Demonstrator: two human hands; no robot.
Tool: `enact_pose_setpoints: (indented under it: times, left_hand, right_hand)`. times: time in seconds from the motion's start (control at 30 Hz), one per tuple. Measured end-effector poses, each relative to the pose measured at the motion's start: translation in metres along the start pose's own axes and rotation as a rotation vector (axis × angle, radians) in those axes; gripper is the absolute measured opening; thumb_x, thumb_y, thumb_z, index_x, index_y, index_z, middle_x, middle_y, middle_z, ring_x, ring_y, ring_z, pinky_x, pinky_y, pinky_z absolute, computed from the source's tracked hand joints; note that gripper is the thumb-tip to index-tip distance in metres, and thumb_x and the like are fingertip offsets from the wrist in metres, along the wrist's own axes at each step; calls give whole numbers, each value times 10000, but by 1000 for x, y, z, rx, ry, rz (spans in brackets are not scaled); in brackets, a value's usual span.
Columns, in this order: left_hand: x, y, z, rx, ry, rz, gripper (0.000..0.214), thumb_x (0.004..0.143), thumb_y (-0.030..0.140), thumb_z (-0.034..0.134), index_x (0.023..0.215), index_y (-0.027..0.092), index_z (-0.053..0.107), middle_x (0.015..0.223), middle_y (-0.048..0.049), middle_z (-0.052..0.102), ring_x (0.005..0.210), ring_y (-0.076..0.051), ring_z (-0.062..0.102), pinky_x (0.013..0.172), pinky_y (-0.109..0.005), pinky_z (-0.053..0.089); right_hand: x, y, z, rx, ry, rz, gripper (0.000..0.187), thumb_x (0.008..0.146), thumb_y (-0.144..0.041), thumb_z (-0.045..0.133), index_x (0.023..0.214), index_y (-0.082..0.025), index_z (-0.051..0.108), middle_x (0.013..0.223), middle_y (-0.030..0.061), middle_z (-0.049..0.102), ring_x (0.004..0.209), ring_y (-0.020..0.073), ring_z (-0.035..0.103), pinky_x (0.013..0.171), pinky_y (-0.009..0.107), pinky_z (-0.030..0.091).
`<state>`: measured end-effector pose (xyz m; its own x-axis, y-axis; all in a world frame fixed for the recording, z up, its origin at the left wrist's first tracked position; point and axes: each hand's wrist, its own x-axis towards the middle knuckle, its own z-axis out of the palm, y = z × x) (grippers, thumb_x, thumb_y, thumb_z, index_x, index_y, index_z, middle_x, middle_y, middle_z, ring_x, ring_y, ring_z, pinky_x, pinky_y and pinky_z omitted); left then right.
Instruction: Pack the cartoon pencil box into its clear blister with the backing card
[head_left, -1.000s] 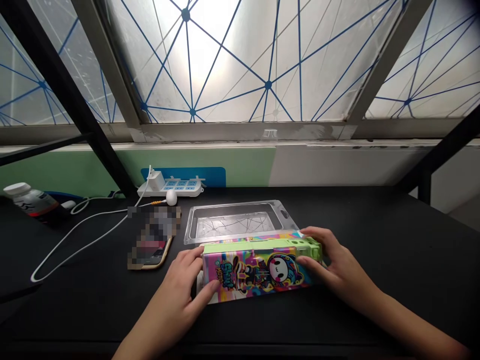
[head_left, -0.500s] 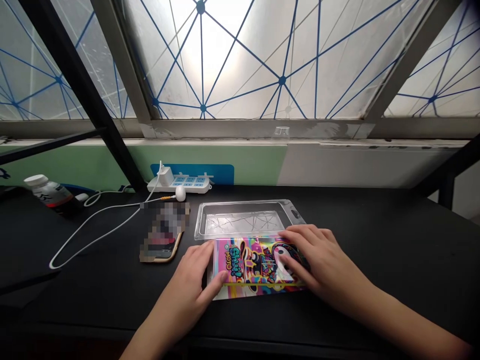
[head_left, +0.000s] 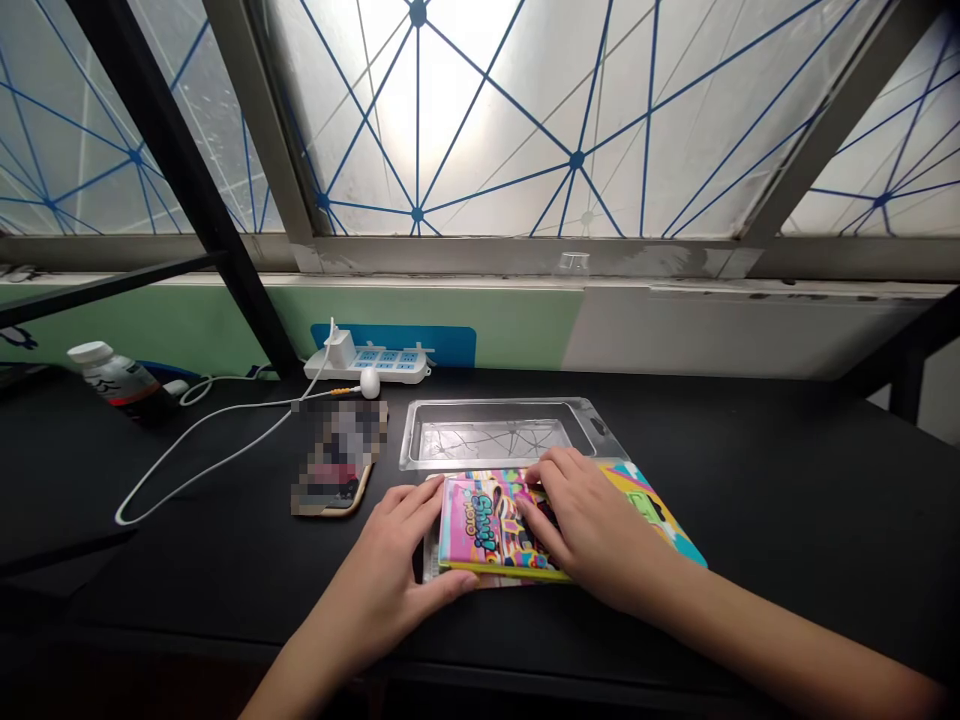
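A flat packet [head_left: 495,510] with bright cartoon print and a yellow front edge lies on the black desk. My left hand [head_left: 401,565] grips its left end, fingers by the back corner and thumb along the front edge. Across its top rests my right hand [head_left: 592,525], fingers stretched toward the back edge and thumb on the print, hiding the packet's right part. Under it show a clear plastic edge and a printed card [head_left: 660,510], which sticks out to the right. Just behind lies a clear plastic blister tray [head_left: 414,435] with a hanging hole.
Left of the tray lies a phone [head_left: 337,475] with a blurred screen. A white cable [head_left: 202,425] loops round it from a power strip [head_left: 394,370] at the wall. A white-capped bottle [head_left: 124,385] stands far left. Black metal bars [head_left: 247,300] slant at both sides.
My right hand has slid left along the packet, and the card's right part now shows beyond it. The left hand stays at the left end. The view has shifted slightly.
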<state>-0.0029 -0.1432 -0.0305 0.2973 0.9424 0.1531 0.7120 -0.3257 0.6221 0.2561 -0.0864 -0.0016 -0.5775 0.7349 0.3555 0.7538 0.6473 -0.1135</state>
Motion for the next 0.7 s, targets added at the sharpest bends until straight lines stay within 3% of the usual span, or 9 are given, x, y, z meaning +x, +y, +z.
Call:
enact_pose_setpoints:
  times: [0.13,0.3,0.5,0.57,0.7]
  left_hand:
    - [2,1,-4,-21,-15,14,682,885,483,730,1508,341,491,1554,-67,499,1379,-307,469,1159,-518,421]
    - [5,4,-6,-24,-44,11,599,913,478,699,1475,348,537,1573,-55,476,1394,-311,445,1161,-518,411]
    - [2,6,-10,-99,-21,-2,473,1083,465,316,1501,347,504,1599,-16,454,1442,-276,417,1191,-510,366]
    - [2,5,-9,-99,-2,-55,487,1091,456,271,1493,334,516,1610,-18,435,1466,-270,396,1205,-516,344]
    - [3,2,-4,-44,11,-129,480,1039,482,441,1453,277,571,1605,-65,440,1484,-287,379,1204,-512,355]
  right_hand:
    - [-1,-3,1,-35,44,-14,172,1011,-274,450,961,-176,584,873,97,583,809,259,563,719,412,497]
    - [0,-3,2,-67,225,-50,95,1002,-235,448,954,-194,519,919,113,586,836,263,582,721,414,523]
    - [-10,0,-5,-133,486,-262,155,984,-213,554,1134,-192,522,1000,110,649,902,264,620,820,441,553]
    - [-18,-3,-15,-96,475,-347,174,974,-193,581,1143,-199,540,991,94,682,903,250,645,853,438,551]
    - [-39,-8,-44,48,355,-452,117,969,-200,618,1082,-172,612,936,65,742,933,220,695,930,391,534]
